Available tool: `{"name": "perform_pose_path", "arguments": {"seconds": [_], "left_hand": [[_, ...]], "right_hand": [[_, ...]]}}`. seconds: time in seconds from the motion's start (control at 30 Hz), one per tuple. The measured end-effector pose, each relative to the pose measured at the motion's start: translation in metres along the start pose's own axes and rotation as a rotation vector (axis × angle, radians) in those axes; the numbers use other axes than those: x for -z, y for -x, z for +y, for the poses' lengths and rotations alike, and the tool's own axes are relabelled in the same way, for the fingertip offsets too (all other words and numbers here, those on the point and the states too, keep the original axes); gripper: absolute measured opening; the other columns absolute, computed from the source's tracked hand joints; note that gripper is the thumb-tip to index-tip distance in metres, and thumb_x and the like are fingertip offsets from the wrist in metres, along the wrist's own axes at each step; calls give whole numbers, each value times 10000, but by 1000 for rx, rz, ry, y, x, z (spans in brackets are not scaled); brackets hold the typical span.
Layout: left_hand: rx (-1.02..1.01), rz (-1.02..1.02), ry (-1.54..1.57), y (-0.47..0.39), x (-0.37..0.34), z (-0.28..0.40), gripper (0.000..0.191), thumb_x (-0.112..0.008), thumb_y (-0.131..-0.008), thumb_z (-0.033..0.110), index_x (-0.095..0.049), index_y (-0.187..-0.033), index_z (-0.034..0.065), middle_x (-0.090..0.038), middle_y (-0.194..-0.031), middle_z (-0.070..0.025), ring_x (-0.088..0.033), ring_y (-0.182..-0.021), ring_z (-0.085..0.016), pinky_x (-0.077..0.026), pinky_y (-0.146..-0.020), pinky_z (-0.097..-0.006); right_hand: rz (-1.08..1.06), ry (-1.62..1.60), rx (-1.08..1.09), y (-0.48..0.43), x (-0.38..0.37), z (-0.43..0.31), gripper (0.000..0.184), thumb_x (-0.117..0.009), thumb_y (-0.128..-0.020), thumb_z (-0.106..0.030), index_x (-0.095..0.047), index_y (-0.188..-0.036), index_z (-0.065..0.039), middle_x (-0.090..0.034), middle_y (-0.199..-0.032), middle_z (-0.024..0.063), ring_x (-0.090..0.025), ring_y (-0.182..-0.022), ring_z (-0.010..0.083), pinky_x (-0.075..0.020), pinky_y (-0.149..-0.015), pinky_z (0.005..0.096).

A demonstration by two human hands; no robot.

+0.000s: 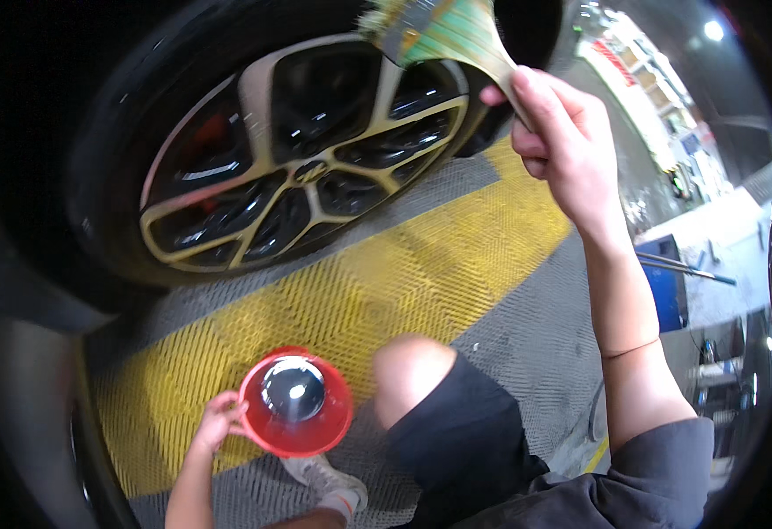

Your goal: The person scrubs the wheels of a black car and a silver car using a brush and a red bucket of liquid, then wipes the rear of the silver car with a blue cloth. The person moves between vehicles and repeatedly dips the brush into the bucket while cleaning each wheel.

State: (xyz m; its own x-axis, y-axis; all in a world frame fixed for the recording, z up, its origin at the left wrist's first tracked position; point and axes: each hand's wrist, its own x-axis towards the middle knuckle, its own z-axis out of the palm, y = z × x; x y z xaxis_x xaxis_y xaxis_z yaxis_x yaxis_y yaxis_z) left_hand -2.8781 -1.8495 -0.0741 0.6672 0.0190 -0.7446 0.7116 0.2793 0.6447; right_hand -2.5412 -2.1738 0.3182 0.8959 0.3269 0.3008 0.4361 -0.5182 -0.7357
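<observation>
My right hand (pixel 558 132) grips the handle of a wide, flat paintbrush (pixel 455 36), raised over the upper right of a car wheel. The brush has a greenish, worn handle and pale bristles cut off by the top edge. My left hand (pixel 221 420) holds the rim of a red plastic bucket (pixel 340 410), with liquid inside reflecting a light. Beyond the bucket, the wheel has a black tyre (pixel 112 172) and a light-coloured spoked alloy rim (pixel 260 125); the brush's contact with the tyre cannot be told.
Yellow and grey plastic grating tiles (pixel 386 284) cover the floor. My bent knee (pixel 412 377) and shoe (pixel 323 476) are close to the bucket. The car's dark bodywork (pixel 22 370) lies at left. At right stand a blue container (pixel 663 284), long-handled tools (pixel 690 268) and shelving.
</observation>
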Motion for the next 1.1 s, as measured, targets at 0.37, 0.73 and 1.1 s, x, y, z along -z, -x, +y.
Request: {"name": "perform_pose_path", "arguments": {"seconds": [0.37, 0.73, 1.1], "left_hand": [[-11, -27, -2, 10, -12, -3, 151, -648, -999, 219, -618, -1035, 76, -657, -907, -47, -691, -783, -164, -653, -617, -358], [-8, -8, -2, 14, -18, -5, 138, -648, -998, 200, -626, -1059, 78, -689, -942, -60, -706, -783, -169, -650, -644, -341], [-15, -43, 11, 2, -9, -2, 108, -667, -978, 159, -628, -1035, 76, -669, -970, -47, -681, -732, -152, -651, -615, -349]], "right_hand": [[-161, 402, 926, 46, -222, -13, 276, -639, -992, -276, -586, -836, -55, -546, -496, 68, -594, -412, 227, -458, -396, 336], [-803, 772, 826, 80, -346, 150, 183, -575, -936, -160, -584, -953, 21, -703, -673, 104, -719, -585, 265, -565, -507, 381], [-808, 962, -307, 6, -171, 351, 348, -504, -968, -274, -707, -1015, 5, -733, -915, 158, -722, -724, 283, -580, -619, 421]]}}
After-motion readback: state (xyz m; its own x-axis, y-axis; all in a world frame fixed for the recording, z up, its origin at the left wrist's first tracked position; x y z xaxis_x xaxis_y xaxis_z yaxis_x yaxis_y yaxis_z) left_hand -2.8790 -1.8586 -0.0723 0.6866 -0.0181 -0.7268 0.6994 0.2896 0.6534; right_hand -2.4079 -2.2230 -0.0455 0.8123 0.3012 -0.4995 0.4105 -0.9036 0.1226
